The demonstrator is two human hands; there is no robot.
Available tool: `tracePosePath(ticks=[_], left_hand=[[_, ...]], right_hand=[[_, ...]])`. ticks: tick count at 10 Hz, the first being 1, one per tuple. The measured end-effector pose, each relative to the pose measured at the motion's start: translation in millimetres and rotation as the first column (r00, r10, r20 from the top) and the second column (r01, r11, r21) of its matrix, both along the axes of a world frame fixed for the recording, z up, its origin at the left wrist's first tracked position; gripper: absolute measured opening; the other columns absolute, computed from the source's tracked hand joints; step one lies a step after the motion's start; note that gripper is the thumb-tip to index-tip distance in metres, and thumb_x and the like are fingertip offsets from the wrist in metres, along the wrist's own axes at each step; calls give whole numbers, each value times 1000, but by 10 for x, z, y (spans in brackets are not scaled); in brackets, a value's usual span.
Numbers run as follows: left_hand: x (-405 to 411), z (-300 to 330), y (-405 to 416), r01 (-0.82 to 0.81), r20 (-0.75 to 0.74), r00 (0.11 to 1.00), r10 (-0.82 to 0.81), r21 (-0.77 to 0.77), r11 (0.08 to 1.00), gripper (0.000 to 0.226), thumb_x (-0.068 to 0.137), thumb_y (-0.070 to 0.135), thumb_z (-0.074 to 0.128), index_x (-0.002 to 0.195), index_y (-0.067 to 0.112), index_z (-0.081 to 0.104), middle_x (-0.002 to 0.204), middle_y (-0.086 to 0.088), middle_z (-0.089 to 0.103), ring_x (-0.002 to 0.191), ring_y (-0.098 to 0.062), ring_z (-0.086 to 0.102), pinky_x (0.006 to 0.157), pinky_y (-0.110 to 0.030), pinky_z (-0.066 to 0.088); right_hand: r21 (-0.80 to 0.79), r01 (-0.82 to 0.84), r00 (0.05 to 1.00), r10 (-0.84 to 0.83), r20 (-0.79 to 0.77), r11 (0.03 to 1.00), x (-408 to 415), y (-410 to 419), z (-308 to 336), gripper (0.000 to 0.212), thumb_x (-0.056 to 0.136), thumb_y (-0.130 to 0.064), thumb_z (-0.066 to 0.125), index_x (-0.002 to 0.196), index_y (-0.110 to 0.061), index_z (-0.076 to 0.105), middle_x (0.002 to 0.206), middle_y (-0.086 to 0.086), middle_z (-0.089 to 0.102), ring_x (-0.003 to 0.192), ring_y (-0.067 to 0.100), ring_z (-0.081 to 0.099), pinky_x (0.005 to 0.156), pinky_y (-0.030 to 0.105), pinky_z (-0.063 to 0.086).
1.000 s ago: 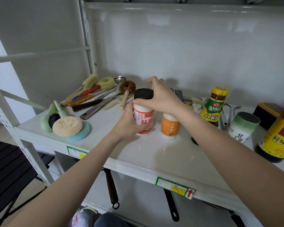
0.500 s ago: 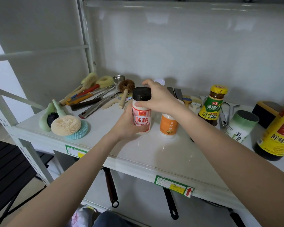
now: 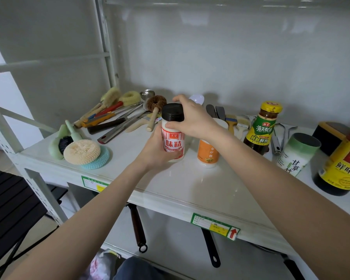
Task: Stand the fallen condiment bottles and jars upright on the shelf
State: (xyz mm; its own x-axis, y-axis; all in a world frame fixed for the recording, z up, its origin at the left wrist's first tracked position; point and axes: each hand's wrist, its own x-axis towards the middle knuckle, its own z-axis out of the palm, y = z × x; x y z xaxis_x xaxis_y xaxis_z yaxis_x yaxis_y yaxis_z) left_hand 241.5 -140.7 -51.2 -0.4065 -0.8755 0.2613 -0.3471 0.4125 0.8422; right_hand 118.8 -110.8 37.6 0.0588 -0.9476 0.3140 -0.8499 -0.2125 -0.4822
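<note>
A white jar with a red label and black lid (image 3: 173, 138) stands upright on the white shelf (image 3: 190, 184). My left hand (image 3: 155, 152) wraps its lower body from the left. My right hand (image 3: 194, 118) grips its lid and shoulder from the right. Just right of it an orange-labelled white jar (image 3: 208, 153) stands upright, partly behind my right wrist. A brown sauce bottle with a yellow cap (image 3: 263, 128) stands further right. A green-lidded white jar (image 3: 297, 153) leans tilted beside it. A large dark soy sauce bottle with a yellow label (image 3: 341, 164) sits tilted at the right edge.
Scrubbers and sponges (image 3: 81, 149) sit at the shelf's left front. Brushes, ladles and spatulas (image 3: 117, 116) lie in a pile at the back left. Paint brushes and tongs (image 3: 236, 122) lie behind the jars. Pan handles (image 3: 137, 229) hang below the shelf.
The red-labelled jar has been turned in my hands, so its label faces me more squarely. Both hands stay on it; the view has drifted slightly.
</note>
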Motion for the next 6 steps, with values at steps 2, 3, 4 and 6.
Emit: tracePosePath(ticks=[2, 3, 4, 6], left_hand=[[15, -7, 2, 1, 4, 1000, -1, 5, 1000, 83, 70, 13, 79, 135, 22, 28, 112, 9, 52, 89, 2, 54, 61, -3, 44], [21, -22, -4, 9, -10, 1000, -9, -7, 1000, 83, 71, 13, 79, 135, 22, 27, 112, 9, 52, 90, 3, 55, 62, -1, 44], [17, -10, 11, 21, -4, 1000, -21, -19, 1000, 85, 72, 11, 78, 138, 20, 24, 110, 12, 50, 89, 4, 54, 61, 2, 43], [130, 51, -37, 16, -45, 999, -17, -41, 999, 109, 70, 22, 79, 150, 24, 4, 150, 0, 34, 134, -13, 39, 103, -25, 42]], right_hand=[[-46, -11, 1000, 10, -13, 999, 11, 9, -53, 58, 80, -29, 68, 130, -15, 40, 127, 8, 56, 115, 26, 52, 83, 31, 41], [-61, -17, 1000, 16, -12, 998, 16, 16, -70, 58, 82, -30, 66, 130, -13, 39, 128, 9, 56, 117, 27, 51, 84, 32, 42], [-43, -20, 1000, 20, -15, 999, 24, 45, -57, 62, 83, -30, 65, 135, -13, 36, 134, 9, 53, 121, 28, 49, 91, 36, 43], [-67, 18, 997, -13, 78, 998, -31, 144, 10, 69, 84, -31, 64, 141, -13, 30, 143, 11, 42, 130, 26, 41, 98, 30, 35]])
